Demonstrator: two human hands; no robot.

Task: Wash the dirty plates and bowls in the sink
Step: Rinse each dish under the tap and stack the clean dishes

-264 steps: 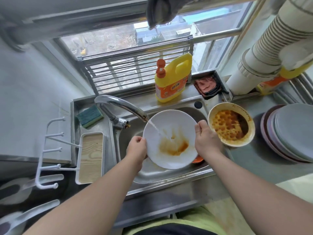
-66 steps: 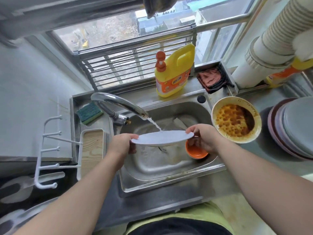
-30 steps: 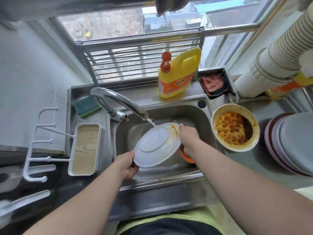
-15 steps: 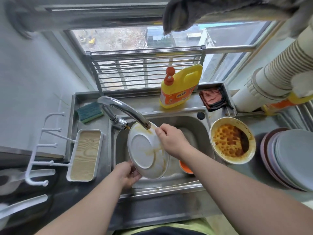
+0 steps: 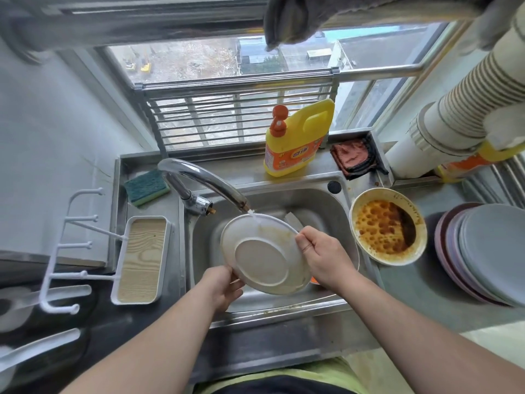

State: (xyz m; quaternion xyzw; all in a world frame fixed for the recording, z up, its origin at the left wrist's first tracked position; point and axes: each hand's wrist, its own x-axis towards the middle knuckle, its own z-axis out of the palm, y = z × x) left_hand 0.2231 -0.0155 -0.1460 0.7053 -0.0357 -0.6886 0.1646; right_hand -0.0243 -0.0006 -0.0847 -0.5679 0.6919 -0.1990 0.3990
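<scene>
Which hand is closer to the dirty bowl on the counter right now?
Right. The right hand grips the white plate's rim just left of the dirty bowl; the left hand holds the plate's opposite edge, farther away.

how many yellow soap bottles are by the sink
2: one bottle stands on the ledge behind the sink, by the window; a second bottle lies at the far right, mostly hidden under the paper cups.
</scene>
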